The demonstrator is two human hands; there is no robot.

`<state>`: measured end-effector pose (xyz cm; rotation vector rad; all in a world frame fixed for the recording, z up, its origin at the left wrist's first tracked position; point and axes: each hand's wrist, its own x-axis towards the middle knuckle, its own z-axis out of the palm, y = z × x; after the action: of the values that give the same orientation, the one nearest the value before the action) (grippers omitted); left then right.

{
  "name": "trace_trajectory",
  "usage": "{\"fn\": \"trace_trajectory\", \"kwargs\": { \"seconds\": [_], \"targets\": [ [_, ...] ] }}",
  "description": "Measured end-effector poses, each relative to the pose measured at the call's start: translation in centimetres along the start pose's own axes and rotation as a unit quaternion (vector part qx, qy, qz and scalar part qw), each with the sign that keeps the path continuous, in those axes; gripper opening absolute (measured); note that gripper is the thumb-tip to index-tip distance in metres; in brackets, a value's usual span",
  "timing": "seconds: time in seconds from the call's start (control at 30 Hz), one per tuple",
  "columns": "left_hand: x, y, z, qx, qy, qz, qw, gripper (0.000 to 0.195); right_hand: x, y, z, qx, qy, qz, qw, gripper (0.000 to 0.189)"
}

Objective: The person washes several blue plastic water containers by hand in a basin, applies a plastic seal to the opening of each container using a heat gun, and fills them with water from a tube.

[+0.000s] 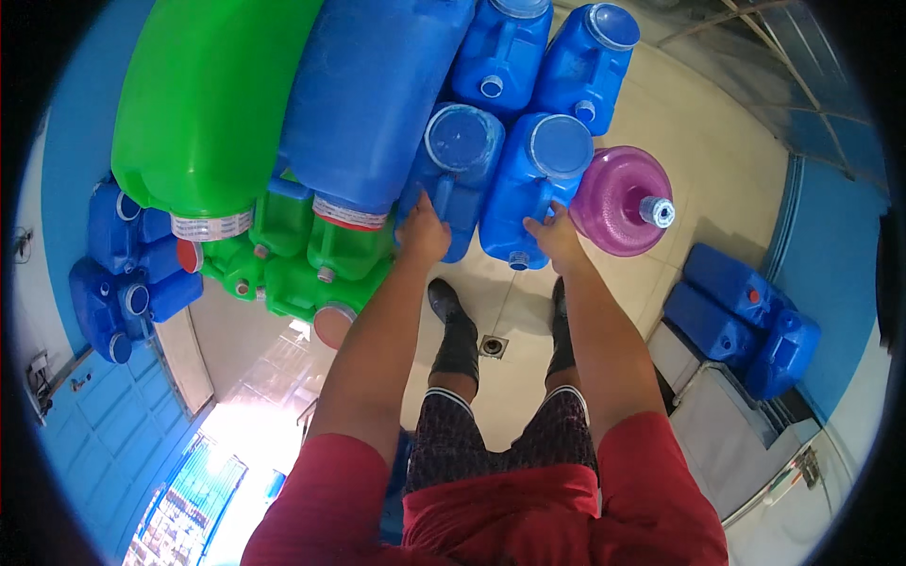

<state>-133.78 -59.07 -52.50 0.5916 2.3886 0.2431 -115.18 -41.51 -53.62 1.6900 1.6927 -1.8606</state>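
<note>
Two blue plastic water jugs stand side by side before me, each with a wide round cap and a small spout cap. My left hand (425, 232) is at the lower end of the handle of the left blue jug (463, 201), thumb and fingers on either side. On the right blue jug (506, 201), my right hand (559, 237) has its thumb and fingers about the handle's lower end. Both jugs appear upright; the undersides of my grips are hidden. A round purple water bottle (616, 205) with a wrapped neck is just right of the right jug.
Behind stand more blue jugs (502, 56). A large green container (205, 106) and a large blue container (368, 92) lie above smaller green jugs (290, 283). Other blue jugs (134, 283) are stacked at left, several blue containers (743, 325) at right. A floor drain (493, 347) lies between my boots.
</note>
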Motion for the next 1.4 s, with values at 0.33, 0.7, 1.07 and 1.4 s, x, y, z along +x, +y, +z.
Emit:
{"fn": "trace_trajectory", "kwargs": {
  "seconds": [0.33, 0.7, 1.07, 1.4],
  "targets": [
    [-23.4, -2.8, -2.0, -0.108, -0.055, 0.012, 0.993, 0.06, -1.8, 2.4, -1.3, -0.173, -0.067, -0.069, 0.98, 0.061],
    [-36.2, -0.5, -4.4, -0.361, -0.073, -0.187, 0.911, 0.059, -0.3, -3.8, 6.1, -0.209, -0.021, -0.233, 0.949, 0.078],
    [-37.9, 0.8, -6.4, -0.371, -0.159, -0.174, 0.898, 0.051, -0.8, -1.6, -18.4, -0.466, 0.088, -0.116, 0.873, 0.057],
    [-38.7, 2.0, -6.9, -0.453, -0.227, -0.09, 0.858, 0.055, -7.8, -3.8, -8.1, -0.251, 0.216, -0.218, 0.918, 0.055]
  ]
}}
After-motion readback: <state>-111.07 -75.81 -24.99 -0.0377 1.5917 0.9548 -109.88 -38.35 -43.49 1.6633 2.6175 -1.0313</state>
